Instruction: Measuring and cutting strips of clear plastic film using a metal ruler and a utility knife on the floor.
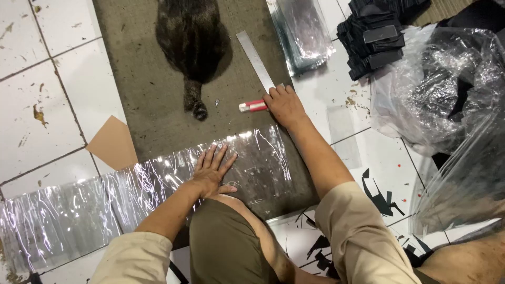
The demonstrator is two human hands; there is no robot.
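Two hands are working: left hand (210, 169) pressing flat, fingers spread, on clear plastic sheet (158, 184); right hand (284, 104) curling onto red cutter (252, 106) beside metal ruler (255, 59)

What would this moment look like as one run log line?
left hand: flat on clear plastic sheet | right hand: on red cutter, beside metal ruler | cat on mat

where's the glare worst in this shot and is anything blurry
Head view: glare streaks white across the clear plastic sheet under the left hand, strongest toward its left end; the plastic bags at right also shine; the right hand by the red cutter and metal ruler looks sharp; the dark cat lacks detail.
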